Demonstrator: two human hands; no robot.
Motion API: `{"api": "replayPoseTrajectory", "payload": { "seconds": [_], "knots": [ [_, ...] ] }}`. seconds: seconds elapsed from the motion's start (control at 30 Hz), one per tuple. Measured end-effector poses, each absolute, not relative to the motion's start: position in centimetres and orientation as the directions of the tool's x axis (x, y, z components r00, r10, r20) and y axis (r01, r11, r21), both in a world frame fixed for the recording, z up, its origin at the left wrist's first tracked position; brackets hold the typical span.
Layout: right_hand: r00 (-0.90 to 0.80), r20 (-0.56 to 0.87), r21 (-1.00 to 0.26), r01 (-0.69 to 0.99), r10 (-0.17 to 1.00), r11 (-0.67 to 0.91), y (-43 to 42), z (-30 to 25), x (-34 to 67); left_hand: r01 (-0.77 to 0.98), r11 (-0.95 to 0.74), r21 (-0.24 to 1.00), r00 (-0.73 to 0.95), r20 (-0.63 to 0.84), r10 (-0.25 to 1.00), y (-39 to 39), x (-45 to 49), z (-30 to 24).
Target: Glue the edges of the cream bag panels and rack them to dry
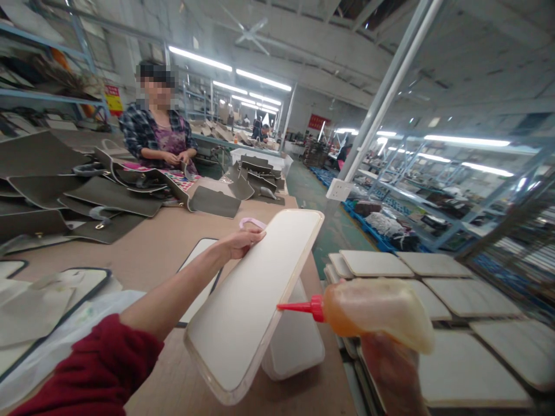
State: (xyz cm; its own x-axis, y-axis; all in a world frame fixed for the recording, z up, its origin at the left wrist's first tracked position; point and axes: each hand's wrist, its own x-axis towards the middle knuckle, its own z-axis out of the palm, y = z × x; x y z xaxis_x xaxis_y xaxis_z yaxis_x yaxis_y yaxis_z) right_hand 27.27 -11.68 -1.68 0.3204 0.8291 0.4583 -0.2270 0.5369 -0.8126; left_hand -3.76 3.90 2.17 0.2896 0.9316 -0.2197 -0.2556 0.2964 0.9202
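Note:
My left hand (244,241) grips the far left edge of a white rounded panel (255,300), which is tilted up above the table. Around the panel runs a pale rim. In my right hand (392,370), a squeeze bottle (377,312) of amber liquid lies sideways, its red nozzle (299,307) pointing left. The nozzle tip meets the panel's right edge. Part of my right hand is hidden behind the bottle. Below the raised panel lies another white panel (297,341). A dark-edged white panel (197,277) rests on the table beneath my left forearm.
Stacks of white panels (468,364) stand to the right of the brown tabletop (169,242). Dark grey sheet pieces (108,196) with handles pile up at the back left. A person (158,127) works across the table. A metal post (385,86) with a socket box rises behind.

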Motion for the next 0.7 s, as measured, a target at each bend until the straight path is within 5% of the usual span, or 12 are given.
{"api": "replayPoseTrajectory", "payload": {
  "seconds": [0.7],
  "knots": [
    [0.218,0.367,-0.842,-0.335,0.904,0.422,-12.1,-1.9,26.7,-0.257,0.287,0.923,0.272,-0.215,0.938,5.7,-4.0,1.5]
  ]
}}
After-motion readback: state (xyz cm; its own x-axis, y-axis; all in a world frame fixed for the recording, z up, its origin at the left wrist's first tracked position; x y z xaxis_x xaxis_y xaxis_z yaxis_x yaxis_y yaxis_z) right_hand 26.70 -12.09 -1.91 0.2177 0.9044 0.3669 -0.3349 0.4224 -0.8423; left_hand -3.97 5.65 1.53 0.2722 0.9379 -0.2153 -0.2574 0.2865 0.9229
